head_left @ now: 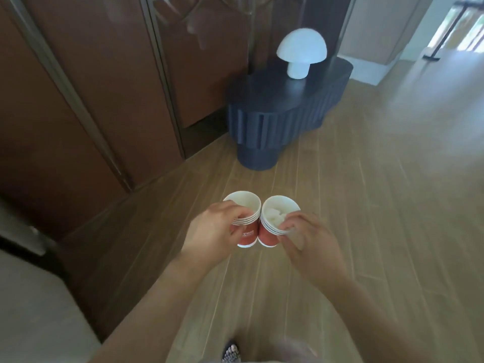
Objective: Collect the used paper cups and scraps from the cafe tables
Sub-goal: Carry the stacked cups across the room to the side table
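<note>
I hold two stacks of red-and-white paper cups side by side over the wooden floor. My left hand (213, 231) grips the left cup stack (246, 217), whose top cup looks empty. My right hand (311, 241) grips the right cup stack (272, 221) by its rims. White crumpled paper scraps (275, 214) fill the top cup of the right stack. The two stacks touch each other at their sides.
A low dark ribbed side table (282, 111) stands ahead with a white mushroom lamp (301, 52) on it. Brown panelled walls (86, 100) run along the left. A pale seat (34, 310) sits at the lower left. Wooden floor (392, 179) stretches to the right.
</note>
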Tool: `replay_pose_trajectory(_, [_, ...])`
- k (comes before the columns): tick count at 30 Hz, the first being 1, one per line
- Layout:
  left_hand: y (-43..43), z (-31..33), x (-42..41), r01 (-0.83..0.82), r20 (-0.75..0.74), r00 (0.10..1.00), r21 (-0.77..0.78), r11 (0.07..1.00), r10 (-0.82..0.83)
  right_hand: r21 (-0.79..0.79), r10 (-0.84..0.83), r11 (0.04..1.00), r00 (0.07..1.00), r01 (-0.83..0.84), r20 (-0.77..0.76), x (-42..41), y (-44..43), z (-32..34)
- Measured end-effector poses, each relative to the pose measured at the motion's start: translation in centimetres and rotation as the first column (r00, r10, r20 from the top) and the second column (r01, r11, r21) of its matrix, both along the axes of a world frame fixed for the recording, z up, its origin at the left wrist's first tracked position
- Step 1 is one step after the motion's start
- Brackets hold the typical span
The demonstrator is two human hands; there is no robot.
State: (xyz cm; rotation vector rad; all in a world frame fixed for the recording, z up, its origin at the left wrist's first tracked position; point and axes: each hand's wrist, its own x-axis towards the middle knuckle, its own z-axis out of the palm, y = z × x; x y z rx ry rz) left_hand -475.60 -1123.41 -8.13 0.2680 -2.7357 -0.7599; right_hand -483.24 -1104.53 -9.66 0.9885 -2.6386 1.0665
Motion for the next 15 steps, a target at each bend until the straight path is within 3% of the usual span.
replay_pose_trajectory(9, [-4.1,-2.3,-22.5,0.179,0.092,0.980,-0.023,0.984,-0.176,-0.052,-0.134,0.990,0.991,0.133,-0.005,-20.2,-3.3,-2.9])
replay_pose_trajectory(15, [-6.6,-1.3,-39.9,0.192,0.076,0.979,-0.005,0.981,-0.191,-0.035,-0.128,0.991,0.991,0.126,-0.048,-37.6,-5.7,-1.6])
